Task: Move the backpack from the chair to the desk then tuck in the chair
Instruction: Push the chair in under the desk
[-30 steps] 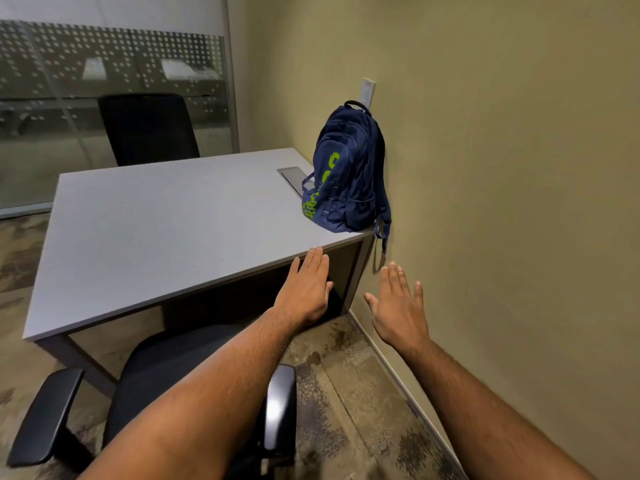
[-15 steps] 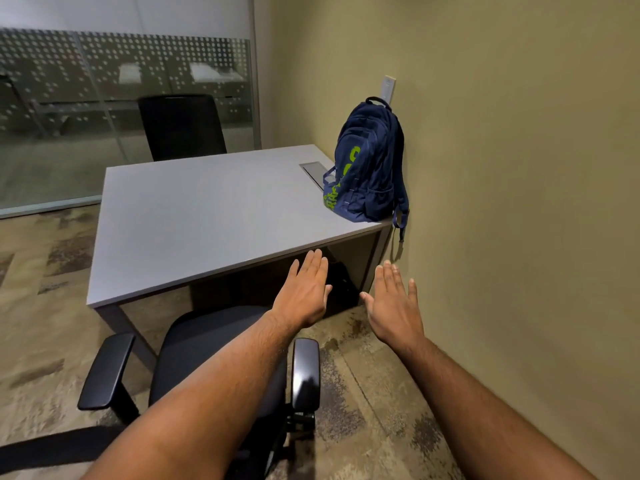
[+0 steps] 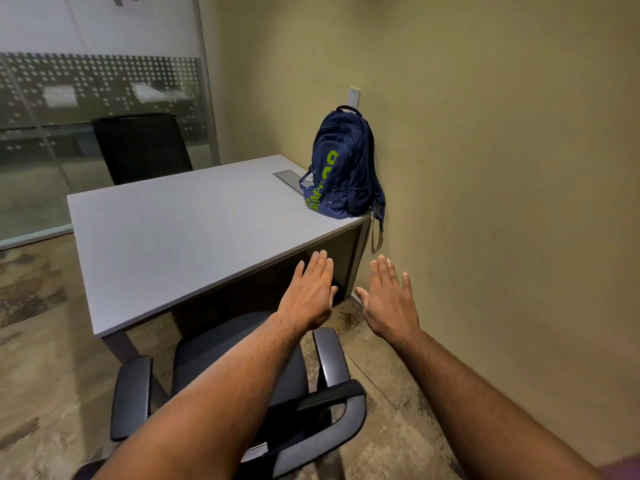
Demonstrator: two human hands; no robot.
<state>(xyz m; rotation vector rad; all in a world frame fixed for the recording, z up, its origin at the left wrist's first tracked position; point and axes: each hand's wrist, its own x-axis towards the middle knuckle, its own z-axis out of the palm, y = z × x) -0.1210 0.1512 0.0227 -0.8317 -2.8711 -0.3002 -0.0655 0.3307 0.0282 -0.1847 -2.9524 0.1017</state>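
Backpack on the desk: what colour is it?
Navy blue backpack with lime-green lettering down its front, seen in the head view.

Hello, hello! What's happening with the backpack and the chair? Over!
Left hand and right hand open, empty. Navy backpack with green lettering upright on grey desk, against wall. Black armrest office chair not tucked in. Nothing blocking it.

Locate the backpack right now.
In the head view, the navy fabric backpack with green lettering stands upright on the grey desk's far right corner, against the beige wall, beside the desk's inset metal panel.
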